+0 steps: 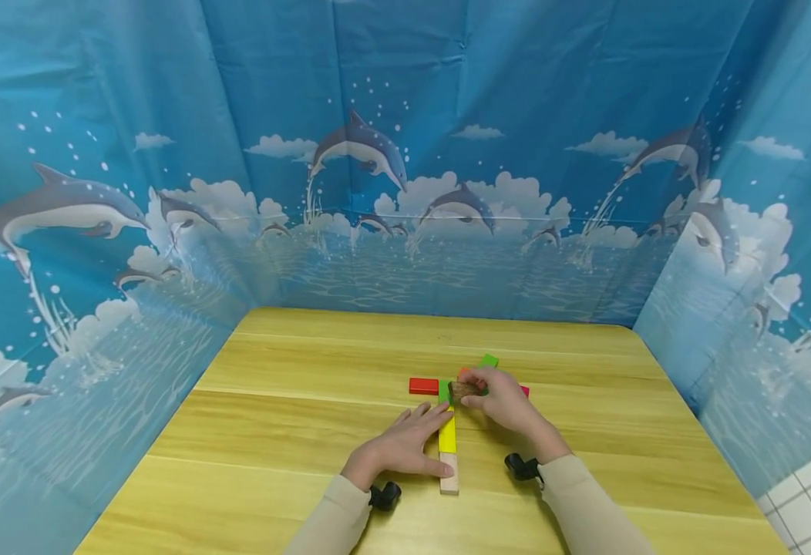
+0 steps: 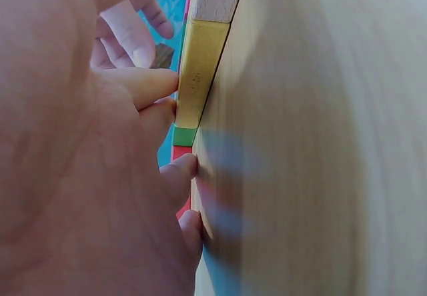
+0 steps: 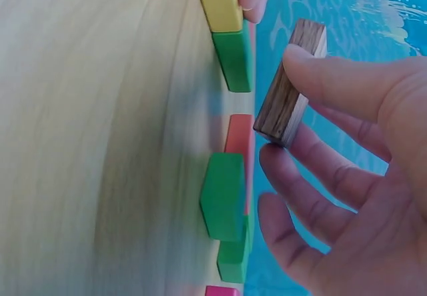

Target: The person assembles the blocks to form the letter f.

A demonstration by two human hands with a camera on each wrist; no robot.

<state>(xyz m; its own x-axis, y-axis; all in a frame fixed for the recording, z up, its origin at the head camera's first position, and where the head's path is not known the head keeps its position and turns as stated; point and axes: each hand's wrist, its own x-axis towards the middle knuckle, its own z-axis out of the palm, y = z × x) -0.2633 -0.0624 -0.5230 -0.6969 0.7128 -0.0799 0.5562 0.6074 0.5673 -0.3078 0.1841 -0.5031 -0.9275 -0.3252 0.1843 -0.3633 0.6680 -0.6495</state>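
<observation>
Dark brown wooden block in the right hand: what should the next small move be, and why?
Perhaps lower the dark brown wooden block beside the green rectangular block touching the yellow rectangular block, opposite the red rectangular block: the right hand pinches it raised off the wooden table, close to that green block.

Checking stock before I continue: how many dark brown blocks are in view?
1. The dark brown block is held in the right hand, off the table, near the row's green block. Others could be hidden by that hand or the left hand.
</observation>
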